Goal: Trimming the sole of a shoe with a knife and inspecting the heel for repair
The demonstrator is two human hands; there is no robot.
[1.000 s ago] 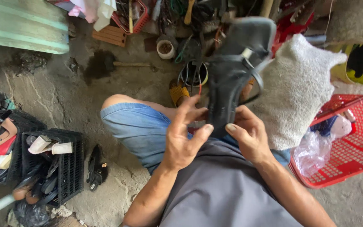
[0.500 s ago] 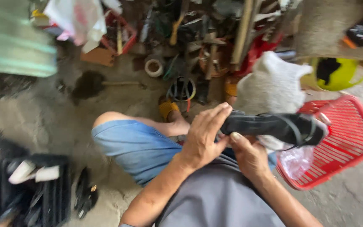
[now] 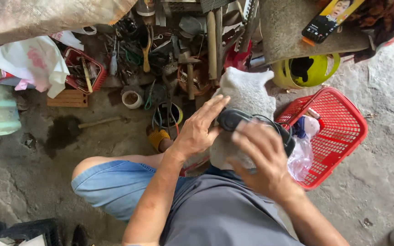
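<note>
A black strappy shoe (image 3: 233,119) lies sideways between both hands, over a grey-white cloth (image 3: 245,93) on my lap. My left hand (image 3: 200,130) presses against the shoe's left end with the fingers stretched out. My right hand (image 3: 261,159) covers the shoe's middle and right part from above, fingers curled over it. Only the shoe's left end and a bit of strap near the right show. My knee in blue shorts (image 3: 115,184) sticks out to the left.
A red plastic basket (image 3: 343,132) with a clear bag (image 3: 301,157) stands at the right. Ahead lie many tools, a small red tray (image 3: 76,68), a yellow helmet (image 3: 306,73), a roll of tape (image 3: 132,99) and a wooden block (image 3: 67,98). The floor is bare concrete.
The shoe has turned from upright to lying sideways and has come lower onto the cloth. My right hand moved from under it to on top of it. The view shifted forward.
</note>
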